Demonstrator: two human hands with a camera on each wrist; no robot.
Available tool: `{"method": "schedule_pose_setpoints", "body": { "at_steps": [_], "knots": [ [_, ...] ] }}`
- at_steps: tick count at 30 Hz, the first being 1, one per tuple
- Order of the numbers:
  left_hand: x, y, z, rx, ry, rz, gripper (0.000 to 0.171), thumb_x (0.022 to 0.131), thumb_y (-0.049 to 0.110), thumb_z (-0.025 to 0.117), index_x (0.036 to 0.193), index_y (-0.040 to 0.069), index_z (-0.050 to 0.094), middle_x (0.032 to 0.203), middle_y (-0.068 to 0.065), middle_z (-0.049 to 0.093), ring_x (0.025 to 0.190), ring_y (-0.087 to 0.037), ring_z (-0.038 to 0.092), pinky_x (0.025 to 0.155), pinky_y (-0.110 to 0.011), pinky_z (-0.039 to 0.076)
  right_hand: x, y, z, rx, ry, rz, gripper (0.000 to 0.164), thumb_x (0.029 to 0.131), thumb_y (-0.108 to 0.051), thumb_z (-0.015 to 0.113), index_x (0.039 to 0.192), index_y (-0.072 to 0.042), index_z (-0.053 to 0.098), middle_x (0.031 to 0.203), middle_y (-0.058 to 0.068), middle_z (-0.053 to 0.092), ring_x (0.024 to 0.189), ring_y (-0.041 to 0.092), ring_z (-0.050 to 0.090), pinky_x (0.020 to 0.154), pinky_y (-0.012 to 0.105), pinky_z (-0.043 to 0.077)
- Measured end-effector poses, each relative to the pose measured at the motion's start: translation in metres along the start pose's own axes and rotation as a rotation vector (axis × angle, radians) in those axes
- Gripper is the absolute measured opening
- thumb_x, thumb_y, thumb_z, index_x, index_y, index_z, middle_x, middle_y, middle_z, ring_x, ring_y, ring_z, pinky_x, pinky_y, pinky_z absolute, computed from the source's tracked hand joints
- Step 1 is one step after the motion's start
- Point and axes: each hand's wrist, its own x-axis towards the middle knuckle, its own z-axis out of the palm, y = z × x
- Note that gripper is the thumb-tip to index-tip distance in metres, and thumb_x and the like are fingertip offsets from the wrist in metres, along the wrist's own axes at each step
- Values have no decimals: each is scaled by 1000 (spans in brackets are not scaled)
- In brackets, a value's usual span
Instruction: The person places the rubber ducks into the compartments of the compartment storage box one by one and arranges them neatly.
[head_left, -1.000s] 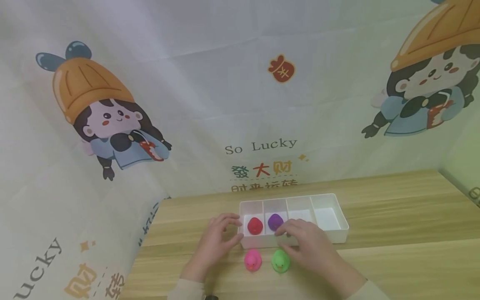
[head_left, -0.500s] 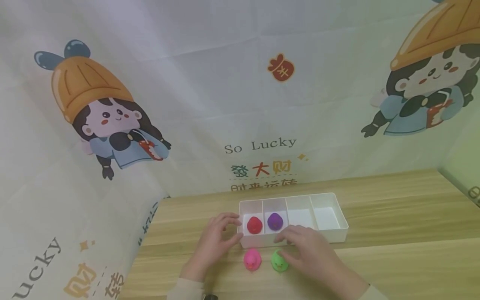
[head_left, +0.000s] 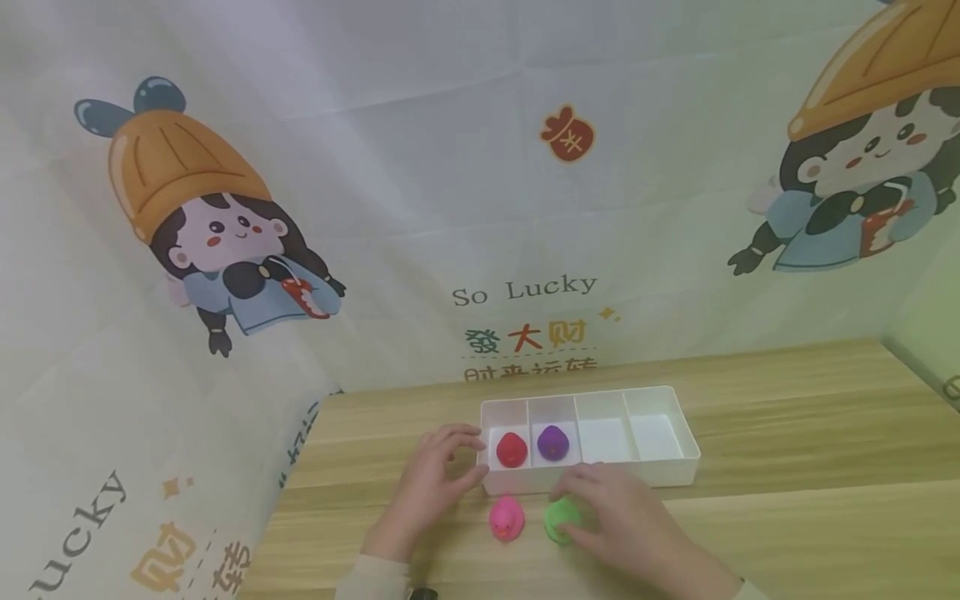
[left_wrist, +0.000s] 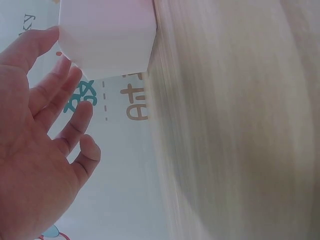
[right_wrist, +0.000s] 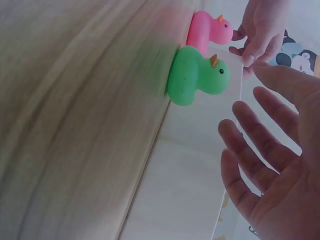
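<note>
A white four-sided box (head_left: 652, 475) with dividers stands on the table. My left hand (head_left: 438, 475) is at its left end; in the left wrist view, thumb and fingertips touch the box's edge, fingers loosely spread. In front of the box sit a pink rubber duck (head_left: 507, 518) and a green rubber duck (head_left: 557, 518). My right hand (head_left: 626, 517) hovers over the green duck, partly covering it in the head view. The right wrist view shows a gap between its spread fingers and the duck (right_wrist: 187, 75).
A red toy (head_left: 512, 450) lies in the box's leftmost compartment and a purple toy (head_left: 553, 442) in the one beside it. Behind the wooden table (head_left: 810, 417) hangs a printed cloth (head_left: 405, 208). A small dark object (head_left: 423, 594) shows at the bottom edge.
My right hand has drawn back from the box's front wall and lowered toward the green duck, now covering part of it. The left hand keeps its place at the box.
</note>
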Motion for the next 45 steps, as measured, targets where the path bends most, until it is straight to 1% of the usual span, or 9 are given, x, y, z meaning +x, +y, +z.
{"method": "schedule_pose_setpoints", "body": {
  "at_steps": [3,10,13,17,21,26,34,39,45],
  "knots": [
    [0,1,0,-3,-2,-1,27,77,35,66,101,24,59,121,13,46,104,-10,41,81,-32,41,-1,0,1,10,-14,7,29,71,-37,71,96,-27,60,94,-17,55,87,7,52,79,34,44],
    [0,2,1,-4,13,-11,27,76,33,68,100,25,59,120,13,47,104,-7,40,81,-31,42,-2,0,4,-21,-34,40,32,66,-34,74,94,-28,61,93,-19,55,88,5,51,79,30,43],
    [0,3,1,-6,20,-15,27,75,32,69,99,25,59,119,13,48,103,-7,41,80,-30,42,-3,-1,5,-19,-36,38,31,66,-32,75,93,-27,62,92,-17,55,85,6,52,78,30,44],
    [0,4,0,-5,8,-13,27,76,32,68,100,23,59,120,11,47,105,-9,41,81,-32,42,-3,-1,6,-33,-44,40,29,66,-32,74,92,-26,63,90,-17,55,83,5,52,76,30,45],
    [0,4,0,-8,-5,-18,27,77,32,67,101,24,59,122,11,46,105,-11,41,82,-32,42,-2,-2,8,-40,-51,47,29,65,-31,75,92,-25,63,89,-16,56,83,5,51,76,29,44],
    [0,3,0,-12,-3,-20,27,77,34,66,101,25,58,121,11,46,105,-11,41,82,-33,42,-2,-2,9,-28,-60,57,28,66,-31,74,91,-25,63,89,-15,55,83,6,51,76,29,45],
    [-1,1,1,-20,-2,-16,27,78,35,65,102,24,58,121,12,46,106,-10,40,82,-32,41,-2,-1,12,-34,-52,47,26,65,-30,74,87,-25,62,87,-15,55,82,5,51,75,28,45],
    [-1,0,1,-21,0,-15,28,78,38,64,102,25,58,121,13,46,104,-9,40,81,-32,42,-1,0,14,-39,-65,57,25,66,-29,74,87,-26,61,86,-15,55,81,6,51,74,29,45],
    [0,-1,2,-29,-2,-7,27,78,36,65,102,25,58,122,12,46,105,-9,40,82,-33,42,0,1,17,-67,-58,40,25,65,-29,74,85,-25,60,83,-14,54,78,6,51,72,30,45]
  ]
}}
